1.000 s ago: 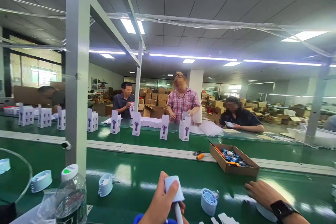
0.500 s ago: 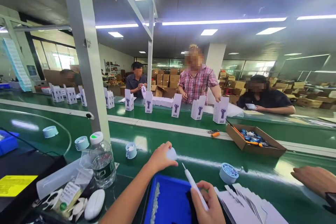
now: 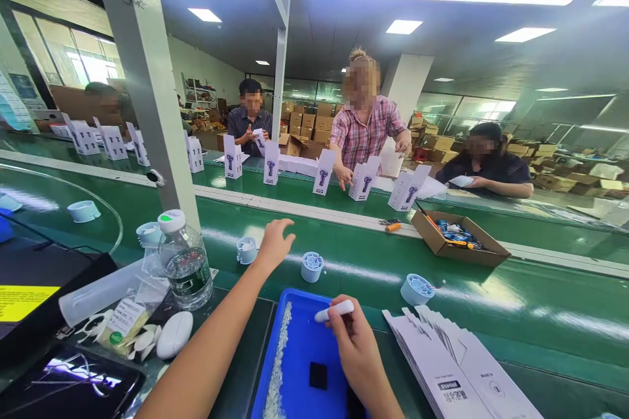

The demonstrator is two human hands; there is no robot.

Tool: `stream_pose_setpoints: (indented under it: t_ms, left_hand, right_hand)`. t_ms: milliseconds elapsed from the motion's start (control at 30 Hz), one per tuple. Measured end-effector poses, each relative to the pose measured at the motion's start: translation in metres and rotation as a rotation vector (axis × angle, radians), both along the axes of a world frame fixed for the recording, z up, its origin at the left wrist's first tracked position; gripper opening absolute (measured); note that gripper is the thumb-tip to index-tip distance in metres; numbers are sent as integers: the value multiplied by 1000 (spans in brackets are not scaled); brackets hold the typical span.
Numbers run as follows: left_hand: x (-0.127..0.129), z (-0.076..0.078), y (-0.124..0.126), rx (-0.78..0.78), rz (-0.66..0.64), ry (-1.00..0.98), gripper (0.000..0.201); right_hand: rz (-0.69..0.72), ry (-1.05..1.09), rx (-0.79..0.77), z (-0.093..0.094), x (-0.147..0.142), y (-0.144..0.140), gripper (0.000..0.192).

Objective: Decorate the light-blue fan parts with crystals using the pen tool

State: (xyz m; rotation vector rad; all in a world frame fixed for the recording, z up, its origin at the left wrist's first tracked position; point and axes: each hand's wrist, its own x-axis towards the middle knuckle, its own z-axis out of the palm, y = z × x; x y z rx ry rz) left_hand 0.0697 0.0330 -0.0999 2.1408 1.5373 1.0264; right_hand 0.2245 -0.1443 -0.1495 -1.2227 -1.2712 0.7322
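My left hand [image 3: 274, 242] hovers open over the green conveyor belt [image 3: 354, 262], fingers spread, just left of a pale blue round fan part [image 3: 312, 266] standing on the belt. My right hand [image 3: 356, 340] holds a white pen-like tool [image 3: 334, 311] above a blue tray [image 3: 307, 357] that carries a line of small white pieces and a black square. Another pale blue fan part [image 3: 417, 288] sits farther right on the belt, and a third [image 3: 246, 249] lies left of my left hand.
A water bottle [image 3: 184, 260], plastic bags and a white case [image 3: 174, 334] crowd the near left beside a grey post [image 3: 147, 85]. Flat white cartons [image 3: 452, 366] fan out at right. A cardboard box of parts [image 3: 457, 239] and upright white boxes [image 3: 322, 172] stand beyond; three people work opposite.
My left hand set the pale blue part down on the belt and opened beside it. My right hand drew the white tool back over the blue tray. The view tilted downward.
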Motion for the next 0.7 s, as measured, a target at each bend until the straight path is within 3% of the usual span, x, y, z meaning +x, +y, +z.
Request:
stream_pose_setpoints:
  t_ms: [167,367,567,700]
  left_hand:
    - [-22,3,11,7,280,25,33]
    - [-27,-1,9,-84,454,121,31]
    - [-31,-15,10,-341,427,175,32]
    - [-31,-18,15,-359,331,137,25]
  right_hand:
    - [0,-27,-28,0,2,2,33]
    - [-3,-28,-17,-3,1,3,33]
    - [-9,-126,20,-2,0,-1,29]
    - [-43,-164,84,0,-1,-3,25]
